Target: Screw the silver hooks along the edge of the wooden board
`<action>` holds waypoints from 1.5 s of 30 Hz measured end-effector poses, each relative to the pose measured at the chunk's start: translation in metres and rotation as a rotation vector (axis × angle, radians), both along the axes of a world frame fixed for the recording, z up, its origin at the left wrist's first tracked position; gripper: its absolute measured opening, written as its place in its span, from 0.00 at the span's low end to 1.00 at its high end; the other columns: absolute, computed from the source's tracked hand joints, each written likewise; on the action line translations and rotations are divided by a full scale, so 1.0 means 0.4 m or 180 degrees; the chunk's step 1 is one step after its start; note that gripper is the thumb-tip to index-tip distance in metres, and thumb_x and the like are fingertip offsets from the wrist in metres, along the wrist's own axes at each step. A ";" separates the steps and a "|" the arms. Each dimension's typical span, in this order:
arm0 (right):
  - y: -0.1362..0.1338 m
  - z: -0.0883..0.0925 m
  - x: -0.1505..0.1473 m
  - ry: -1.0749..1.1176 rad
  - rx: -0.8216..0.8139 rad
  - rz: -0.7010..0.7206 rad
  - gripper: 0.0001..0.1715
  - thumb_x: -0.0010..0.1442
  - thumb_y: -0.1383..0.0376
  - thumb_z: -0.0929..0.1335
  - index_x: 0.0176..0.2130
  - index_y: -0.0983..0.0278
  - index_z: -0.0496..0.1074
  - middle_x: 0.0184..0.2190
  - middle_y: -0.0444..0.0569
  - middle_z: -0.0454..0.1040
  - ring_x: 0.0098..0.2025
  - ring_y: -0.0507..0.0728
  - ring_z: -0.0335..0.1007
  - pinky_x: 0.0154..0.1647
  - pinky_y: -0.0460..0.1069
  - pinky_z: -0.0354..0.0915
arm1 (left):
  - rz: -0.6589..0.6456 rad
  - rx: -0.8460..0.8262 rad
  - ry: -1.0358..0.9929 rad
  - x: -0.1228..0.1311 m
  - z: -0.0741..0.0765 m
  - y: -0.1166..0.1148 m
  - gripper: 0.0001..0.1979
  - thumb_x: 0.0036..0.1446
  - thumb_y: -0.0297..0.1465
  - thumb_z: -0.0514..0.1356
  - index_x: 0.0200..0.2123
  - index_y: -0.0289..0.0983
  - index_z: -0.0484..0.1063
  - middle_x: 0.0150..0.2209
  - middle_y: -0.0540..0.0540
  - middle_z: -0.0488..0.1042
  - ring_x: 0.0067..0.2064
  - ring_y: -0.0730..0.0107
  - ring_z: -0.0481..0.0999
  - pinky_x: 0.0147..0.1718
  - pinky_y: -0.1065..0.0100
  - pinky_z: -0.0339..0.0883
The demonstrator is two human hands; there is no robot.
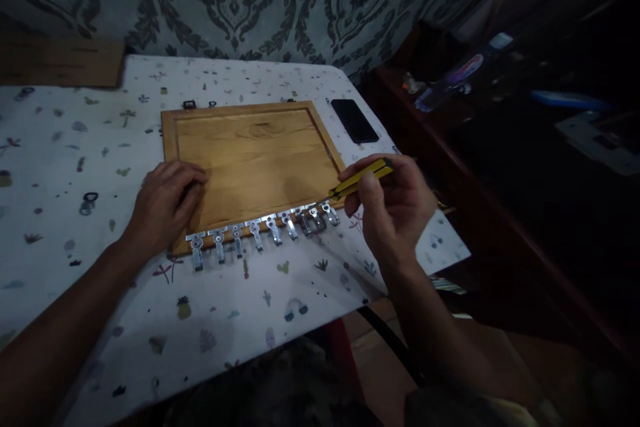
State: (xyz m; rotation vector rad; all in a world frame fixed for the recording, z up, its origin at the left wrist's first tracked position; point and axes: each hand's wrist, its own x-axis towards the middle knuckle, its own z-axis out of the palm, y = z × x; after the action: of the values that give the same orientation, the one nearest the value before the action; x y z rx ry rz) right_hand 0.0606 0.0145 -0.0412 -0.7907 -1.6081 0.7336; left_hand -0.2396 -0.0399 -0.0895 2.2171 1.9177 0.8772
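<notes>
In the head view, my right hand [393, 203] grips a screwdriver [361, 179] with a yellow and black handle. Its thin shaft slants down to the left, the tip at the right part of a shiny metal hook strip [254, 228]. Several hooks hang from that strip, which lies along the near edge of a framed wooden board [250, 160]. The board lies flat on the table. My left hand [167, 203] rests on the board's left side, fingers lying over the frame and the thumb apart from them. I cannot make out the screwdriver's exact contact point.
A black phone [355, 121] lies right of the board on the patterned tablecloth [225, 327]. Cardboard [63, 63] sits at the back left. Small dark items lie behind the board. A plastic bottle [463, 73] is on the dark furniture at right.
</notes>
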 end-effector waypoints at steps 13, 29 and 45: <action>-0.005 -0.004 0.007 -0.0230 -0.0014 0.0101 0.07 0.67 0.59 0.69 0.40 0.60 0.71 0.34 0.44 0.77 0.19 0.46 0.65 0.17 0.45 0.65 | 0.0085 -0.0111 0.0025 0.006 0.008 -0.001 0.10 0.64 0.34 0.50 0.39 0.41 0.71 0.44 0.42 0.78 0.48 0.53 0.75 0.48 0.50 0.67; -0.013 0.003 -0.009 0.0077 -0.0410 0.0224 0.15 0.59 0.61 0.75 0.36 0.58 0.64 0.30 0.40 0.76 0.18 0.47 0.64 0.13 0.45 0.60 | 0.0148 -0.0215 0.0002 0.012 0.016 -0.003 0.11 0.65 0.36 0.48 0.39 0.43 0.69 0.45 0.42 0.77 0.49 0.53 0.74 0.50 0.48 0.66; -0.018 -0.006 0.004 -0.0463 -0.0108 0.0339 0.04 0.66 0.62 0.69 0.41 0.60 0.72 0.32 0.41 0.75 0.20 0.46 0.68 0.18 0.45 0.66 | 0.0081 -0.0090 0.0017 0.005 0.004 -0.001 0.13 0.65 0.35 0.49 0.40 0.38 0.72 0.44 0.39 0.78 0.48 0.52 0.74 0.48 0.49 0.67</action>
State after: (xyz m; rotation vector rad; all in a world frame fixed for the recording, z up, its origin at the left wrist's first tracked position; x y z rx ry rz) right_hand 0.0623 0.0071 -0.0434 -0.8027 -1.7836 0.7960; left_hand -0.2377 -0.0402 -0.0879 2.1862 1.9526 0.8430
